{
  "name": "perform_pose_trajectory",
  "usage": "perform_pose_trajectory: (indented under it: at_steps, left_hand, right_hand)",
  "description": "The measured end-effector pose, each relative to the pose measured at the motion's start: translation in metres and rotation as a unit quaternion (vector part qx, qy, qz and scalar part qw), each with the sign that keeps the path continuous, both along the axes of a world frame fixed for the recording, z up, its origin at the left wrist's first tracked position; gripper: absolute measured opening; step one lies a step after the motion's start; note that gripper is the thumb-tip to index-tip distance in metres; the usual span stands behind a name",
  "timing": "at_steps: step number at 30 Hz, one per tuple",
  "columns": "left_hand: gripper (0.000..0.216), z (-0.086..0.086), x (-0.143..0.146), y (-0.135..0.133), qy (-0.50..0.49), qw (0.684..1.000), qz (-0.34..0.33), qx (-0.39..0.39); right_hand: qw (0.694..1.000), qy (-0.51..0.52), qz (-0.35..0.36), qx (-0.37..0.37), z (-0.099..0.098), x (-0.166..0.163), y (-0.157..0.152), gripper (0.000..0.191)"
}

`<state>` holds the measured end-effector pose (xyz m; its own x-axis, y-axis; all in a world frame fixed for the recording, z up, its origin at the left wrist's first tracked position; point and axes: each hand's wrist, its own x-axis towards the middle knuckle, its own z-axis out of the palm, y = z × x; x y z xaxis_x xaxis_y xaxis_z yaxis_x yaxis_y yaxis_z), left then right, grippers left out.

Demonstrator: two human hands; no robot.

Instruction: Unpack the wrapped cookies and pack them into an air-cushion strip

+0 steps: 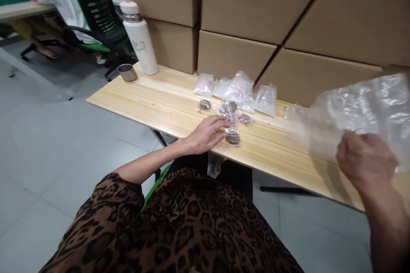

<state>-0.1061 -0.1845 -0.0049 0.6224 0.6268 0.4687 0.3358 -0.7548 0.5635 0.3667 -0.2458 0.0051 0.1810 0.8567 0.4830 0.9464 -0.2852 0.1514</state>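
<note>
With the right hand [365,160] gripping the large clear bag [361,111] raised above the worktop [153,98], keep the open left hand [205,134] flat, fingertips pinning the nearest small packet [232,137] for a clean single pick.

bag [361,111] blurred, cut at rt edge | packet contents unclear

Single head-worn view, looking forward and steeply down from above the wearer's lap. It faces a wooden table [153,98] backed by stacked cardboard boxes [256,4]. The left hand [205,134] sits near frame centre at arm's length; the right hand [365,158] lies closer, at the right edge.
</note>
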Motion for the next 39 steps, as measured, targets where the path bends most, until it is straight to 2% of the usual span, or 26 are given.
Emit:
perform_pose_trajectory:
  at_steps: [3,5,8,9,12,14,20,23,26,29,32,34,36,39]
  left_hand:
    - [0.034,0.007,-0.009,0.02,-0.016,0.997,0.075,-0.01]
    - [0.04,0.015,-0.013,0.046,-0.01,0.983,0.177,-0.044]
    - [0.059,0.027,-0.011,0.093,0.064,0.933,0.345,-0.08]
    - [0.069,0.029,-0.008,0.108,0.099,0.916,0.379,-0.092]
    - [0.087,0.031,0.007,0.14,0.163,0.888,0.411,-0.126]
    - [0.088,0.028,0.015,0.152,0.169,0.883,0.413,-0.146]
    - [0.086,0.018,0.007,0.165,0.055,0.865,0.448,-0.219]
    - [0.083,0.016,-0.008,0.17,-0.087,0.857,0.445,-0.246]
    - [0.058,0.019,-0.023,0.171,-0.223,0.849,0.401,-0.262]
    - [0.033,0.024,-0.035,0.161,-0.377,0.818,0.301,-0.314]
    - [0.033,0.03,-0.037,0.14,-0.477,0.777,0.187,-0.365]
    - [0.044,0.032,-0.032,0.122,-0.51,0.761,0.144,-0.375]
    - [0.056,0.033,-0.024,0.102,-0.524,0.756,0.131,-0.37]
    - [0.071,0.032,-0.008,0.074,-0.497,0.77,0.142,-0.375]
  right_hand:
    - [0.984,0.122,0.05,-0.12,-0.018,-0.026,0.014,0.017]
    - [0.97,0.175,0.056,-0.161,-0.018,-0.027,0.023,0.015]
    - [0.971,0.194,0.042,-0.13,-0.006,-0.027,0.034,0.025]
    - [0.975,0.19,0.047,-0.107,0.0,-0.031,0.037,0.027]
    - [0.978,0.18,0.086,-0.06,0.014,-0.054,0.042,0.026]
    - [0.976,0.18,0.114,-0.049,0.019,-0.075,0.044,0.025]
    - [0.953,0.227,0.2,-0.024,0.031,-0.13,0.065,0.029]
    - [0.928,0.28,0.247,-0.003,0.04,-0.161,0.082,0.032]
    - [0.885,0.35,0.306,0.008,0.045,-0.201,0.102,0.034]
    - [0.833,0.422,0.358,-0.003,0.047,-0.244,0.125,0.04]
    - [0.796,0.469,0.382,-0.004,0.048,-0.283,0.146,0.049]
    - [0.794,0.473,0.381,0.019,0.05,-0.301,0.156,0.052]
    - [0.802,0.462,0.376,0.044,0.05,-0.312,0.162,0.053]
    - [0.816,0.427,0.382,0.079,0.051,-0.312,0.162,0.05]
